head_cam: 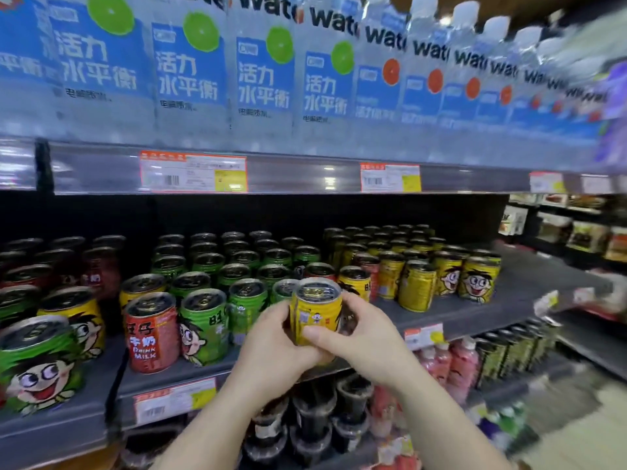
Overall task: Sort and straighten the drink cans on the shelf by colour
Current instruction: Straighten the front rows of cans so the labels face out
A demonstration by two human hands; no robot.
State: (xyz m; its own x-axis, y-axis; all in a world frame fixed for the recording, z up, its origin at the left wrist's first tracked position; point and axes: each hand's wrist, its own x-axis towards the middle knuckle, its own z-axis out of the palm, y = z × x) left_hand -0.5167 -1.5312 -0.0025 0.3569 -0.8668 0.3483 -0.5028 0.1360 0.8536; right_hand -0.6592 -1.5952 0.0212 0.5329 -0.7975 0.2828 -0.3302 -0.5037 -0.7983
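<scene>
**A:** You have one yellow metal drink can with a gold pull-tab top (316, 310) lifted off the grey shelf (475, 312), in front of the green cans. Your left hand (276, 347) wraps its fingers round the can's left side and base; your right hand (353, 337) clasps the other side, thumb pressed across the label. Both are grasping it, neither is free.

**B:** So which step am I in?

**A:** By my reading, carrying a stray yellow can out of the green block (237, 266). The yellow group (451, 276) stands to your right, with bare shelf in front of it. The next move calls for shifting it rightward, setting it upright there, and turning the cartoon face outward.

**B:** Anything else out of place?

**A:** A red can (152, 334) at the front left reads "DRINK MILK" under Chinese characters; it sits between a yellow cartoon-face can (79, 317) and the greens. Another red one (369, 273) is wedged among the yellows.

**B:** And above?

**A:** Clear water bottles with blue labels (190, 69) carry "活力水平衡" and part of the word "water". The price tags (193, 173) are too blurred to read.
</scene>
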